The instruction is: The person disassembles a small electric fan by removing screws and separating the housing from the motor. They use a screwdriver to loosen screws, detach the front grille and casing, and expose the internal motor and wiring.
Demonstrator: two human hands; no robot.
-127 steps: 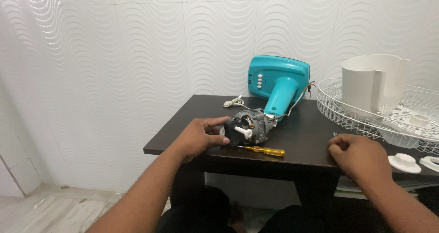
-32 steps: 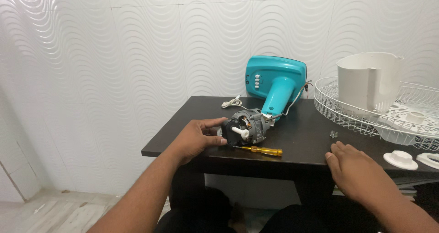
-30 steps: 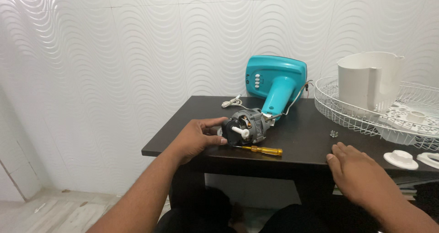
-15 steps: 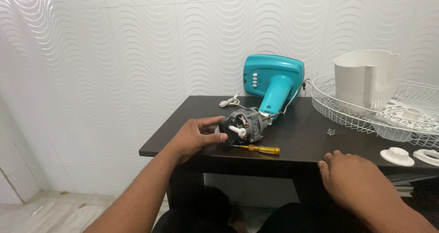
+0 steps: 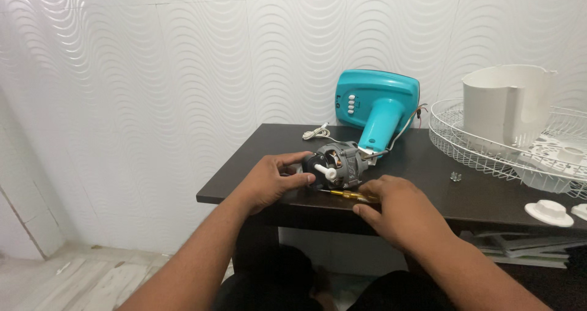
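My left hand (image 5: 274, 179) grips the front end of a grey fan motor (image 5: 343, 163) with a white shaft, lying on a dark table (image 5: 422, 170). The motor is wired to a teal fan base (image 5: 378, 106) that leans against the wall behind it. A yellow-handled screwdriver (image 5: 340, 193) lies along the table's front edge, just under the motor. My right hand (image 5: 397, 210) covers its handle, fingers curled around it; only the shaft and a bit of yellow show.
A white wire fan grille (image 5: 465, 145) sits at the right with a white plastic housing (image 5: 507, 103) in it. A white round cap (image 5: 548, 212) and small clear bits (image 5: 454, 176) lie nearby. A white cord (image 5: 315, 132) trails behind the motor. A white wavy wall stands behind.
My right hand has moved left along the table's front edge, from near the clear bits onto the screwdriver handle. My left hand has stayed on the motor.
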